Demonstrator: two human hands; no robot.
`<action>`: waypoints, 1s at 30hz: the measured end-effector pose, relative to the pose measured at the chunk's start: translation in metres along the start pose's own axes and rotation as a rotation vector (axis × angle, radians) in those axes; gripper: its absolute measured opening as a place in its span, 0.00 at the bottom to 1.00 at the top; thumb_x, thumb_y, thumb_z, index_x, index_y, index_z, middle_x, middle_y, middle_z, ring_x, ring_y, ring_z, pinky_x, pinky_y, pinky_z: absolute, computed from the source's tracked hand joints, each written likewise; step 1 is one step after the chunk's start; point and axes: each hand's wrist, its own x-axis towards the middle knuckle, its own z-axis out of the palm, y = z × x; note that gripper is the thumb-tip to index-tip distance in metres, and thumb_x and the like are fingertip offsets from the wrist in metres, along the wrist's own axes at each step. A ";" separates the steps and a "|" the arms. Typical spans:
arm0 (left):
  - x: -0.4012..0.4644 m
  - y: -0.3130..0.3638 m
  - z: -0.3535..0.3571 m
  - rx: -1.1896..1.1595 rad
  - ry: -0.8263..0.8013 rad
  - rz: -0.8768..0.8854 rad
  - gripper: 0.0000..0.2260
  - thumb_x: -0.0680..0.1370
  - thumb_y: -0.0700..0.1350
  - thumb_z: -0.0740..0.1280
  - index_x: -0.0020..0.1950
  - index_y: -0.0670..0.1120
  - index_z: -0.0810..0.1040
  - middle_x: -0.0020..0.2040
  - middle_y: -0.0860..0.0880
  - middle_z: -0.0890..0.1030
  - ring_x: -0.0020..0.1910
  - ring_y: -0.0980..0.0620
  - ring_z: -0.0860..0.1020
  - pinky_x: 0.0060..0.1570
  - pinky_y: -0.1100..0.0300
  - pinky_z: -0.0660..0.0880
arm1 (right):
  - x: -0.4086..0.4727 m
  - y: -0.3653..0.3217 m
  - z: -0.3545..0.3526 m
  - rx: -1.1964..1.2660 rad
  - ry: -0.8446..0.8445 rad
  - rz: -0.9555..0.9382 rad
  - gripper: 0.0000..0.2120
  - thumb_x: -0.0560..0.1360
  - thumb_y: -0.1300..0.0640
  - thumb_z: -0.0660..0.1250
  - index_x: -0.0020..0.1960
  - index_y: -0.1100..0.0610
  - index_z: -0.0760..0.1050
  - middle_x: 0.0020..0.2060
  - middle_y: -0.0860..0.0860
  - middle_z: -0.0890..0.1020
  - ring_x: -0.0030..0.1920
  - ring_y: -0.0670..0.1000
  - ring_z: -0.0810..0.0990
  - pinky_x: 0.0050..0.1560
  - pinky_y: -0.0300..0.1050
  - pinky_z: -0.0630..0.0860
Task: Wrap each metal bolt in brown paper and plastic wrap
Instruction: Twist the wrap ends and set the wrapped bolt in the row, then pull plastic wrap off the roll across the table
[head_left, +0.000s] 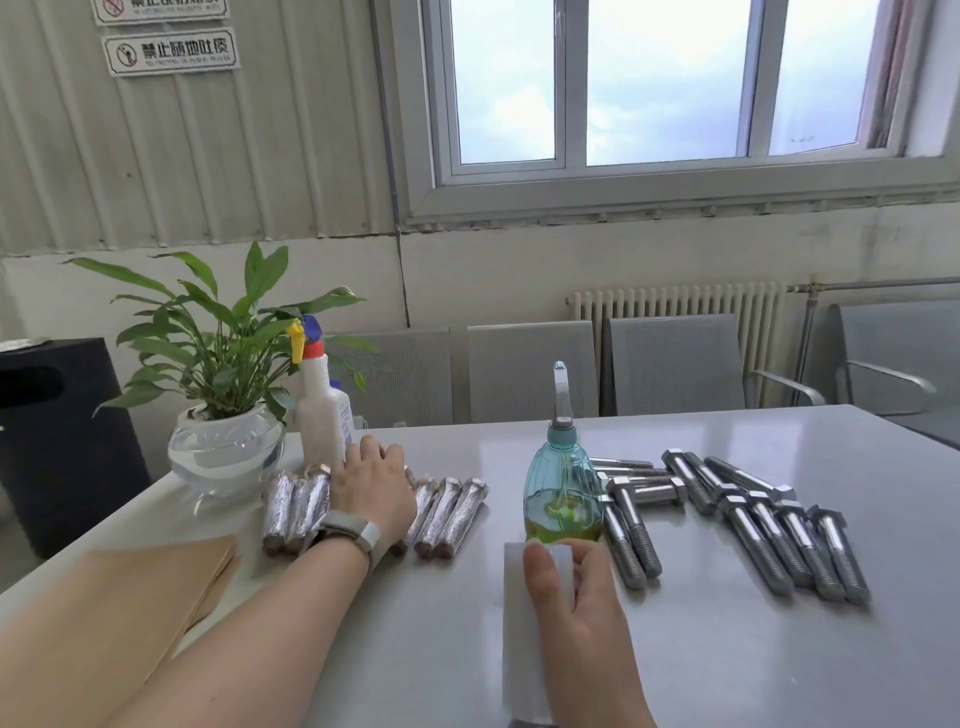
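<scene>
Bolts (748, 525), bare shiny steel, hex-headed, threaded ends.

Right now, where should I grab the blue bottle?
Grip the blue bottle round its wide belly, from the left. It stands upright with a thin, tall nozzle on top, too slim to hold firmly. Bolts crowd its right side, and the right hand sits in front.

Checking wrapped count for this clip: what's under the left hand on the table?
The left hand rests on the row of wrapped bolts. Bundles show on both sides of it; how many lie beneath the palm is hidden.
</scene>
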 end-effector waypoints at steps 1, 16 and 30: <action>0.001 -0.003 0.001 -0.030 0.013 0.024 0.15 0.79 0.51 0.58 0.64 0.50 0.70 0.63 0.47 0.70 0.62 0.46 0.69 0.60 0.54 0.65 | 0.000 0.000 0.000 0.001 0.005 0.001 0.23 0.63 0.32 0.61 0.48 0.48 0.71 0.37 0.37 0.81 0.37 0.36 0.78 0.33 0.29 0.69; 0.020 0.001 0.002 0.034 -0.085 0.238 0.17 0.77 0.38 0.57 0.64 0.48 0.74 0.57 0.49 0.75 0.59 0.47 0.73 0.59 0.53 0.67 | 0.002 -0.001 0.000 0.020 -0.002 0.031 0.25 0.62 0.31 0.61 0.48 0.49 0.72 0.37 0.47 0.82 0.37 0.38 0.79 0.36 0.33 0.70; 0.028 -0.003 0.003 0.084 -0.108 0.242 0.14 0.79 0.43 0.56 0.61 0.52 0.75 0.58 0.51 0.77 0.59 0.50 0.74 0.61 0.53 0.65 | 0.003 0.004 -0.001 0.028 -0.005 0.030 0.24 0.64 0.32 0.62 0.47 0.50 0.72 0.37 0.48 0.81 0.36 0.39 0.79 0.35 0.29 0.70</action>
